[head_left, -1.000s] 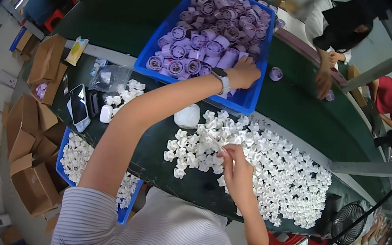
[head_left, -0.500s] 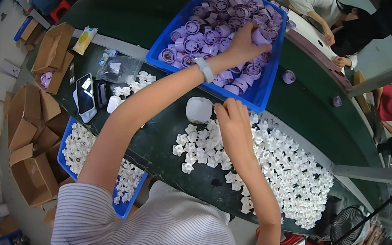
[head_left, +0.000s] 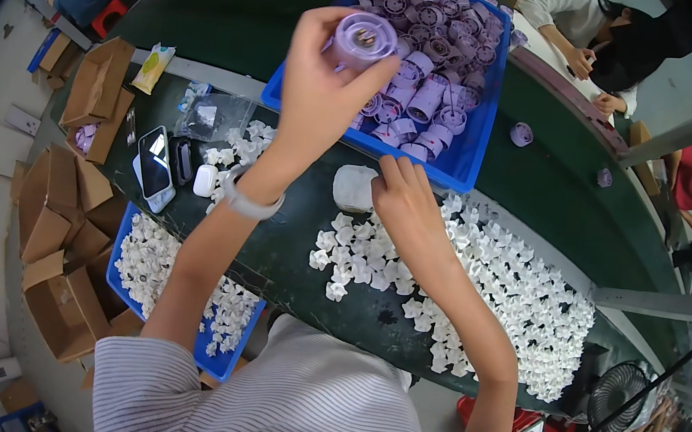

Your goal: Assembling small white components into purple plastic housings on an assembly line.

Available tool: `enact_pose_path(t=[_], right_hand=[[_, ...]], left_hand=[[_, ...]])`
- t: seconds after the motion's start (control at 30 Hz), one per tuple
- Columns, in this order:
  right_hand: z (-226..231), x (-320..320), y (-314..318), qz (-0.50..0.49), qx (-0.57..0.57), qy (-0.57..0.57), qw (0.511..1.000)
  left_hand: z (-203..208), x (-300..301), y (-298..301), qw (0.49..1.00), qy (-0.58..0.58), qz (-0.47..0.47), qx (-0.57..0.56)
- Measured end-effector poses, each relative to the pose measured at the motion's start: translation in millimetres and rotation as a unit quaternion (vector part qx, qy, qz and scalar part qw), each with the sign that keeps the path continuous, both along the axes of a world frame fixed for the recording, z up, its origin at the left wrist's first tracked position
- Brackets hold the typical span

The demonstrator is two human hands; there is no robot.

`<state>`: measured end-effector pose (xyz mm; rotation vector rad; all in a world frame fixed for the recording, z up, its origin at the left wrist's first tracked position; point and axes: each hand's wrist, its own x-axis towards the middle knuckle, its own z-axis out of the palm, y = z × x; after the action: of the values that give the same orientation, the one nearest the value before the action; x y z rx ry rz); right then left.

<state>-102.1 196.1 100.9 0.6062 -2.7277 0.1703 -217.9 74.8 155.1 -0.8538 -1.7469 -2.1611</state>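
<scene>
Now the person's left hand (head_left: 319, 83) is closed around a purple cup (head_left: 366, 37), thumb on one side and fingers on the other, with the cup's round end turned up to the camera and small metallic parts showing inside it. Half a second ago that hand was over the right part of the blue bin (head_left: 454, 177), gripping a cup with its side in view; since then it has swung left and turned over, so that the cup is held above the bin's left side, in front of the heaped purple cups (head_left: 425, 100). The right hand (head_left: 409, 205) has changed little: its fingers are bent and close together, beside the right edge of the white block (head_left: 353, 188) on the dark green table (head_left: 290, 252); whether they touch the block, or hold anything, one cannot tell. A second ago it was lower, among the white flower-shaped pieces (head_left: 517, 297), which remain spread beneath and to the right of its forearm. Left of the block, the phone (head_left: 154, 162) and the small white case (head_left: 205, 181) lie as they did. Beyond the bin's right wall, two loose cups (head_left: 522, 134) sit well apart on the green surface, much as they were half a second earlier.
</scene>
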Motion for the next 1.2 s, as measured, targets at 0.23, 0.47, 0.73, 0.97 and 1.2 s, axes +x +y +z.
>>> enact_pose_path(t=[0.23,0.47,0.73,0.97,1.2], right_hand=[[-2,18,19,-0.091,-0.271,-0.023,0.958],[-5,57,30,-0.162,-0.526,-0.073,0.831],[5,103,20,-0.15,-0.657,-0.047,0.738],[8,124,21,-0.165,-0.595,0.018,0.786],[7,134,23,-0.167,-0.509,0.089,0.84]], left_hand=[[19,70,-47,0.995,-0.091,0.04,0.015],[-2,116,-55,0.986,-0.156,0.036,-0.043],[-20,144,-34,0.956,-0.246,-0.118,-0.103],[-19,155,-14,0.945,-0.247,-0.194,-0.091],[-17,159,-11,0.93,-0.265,-0.228,-0.115]])
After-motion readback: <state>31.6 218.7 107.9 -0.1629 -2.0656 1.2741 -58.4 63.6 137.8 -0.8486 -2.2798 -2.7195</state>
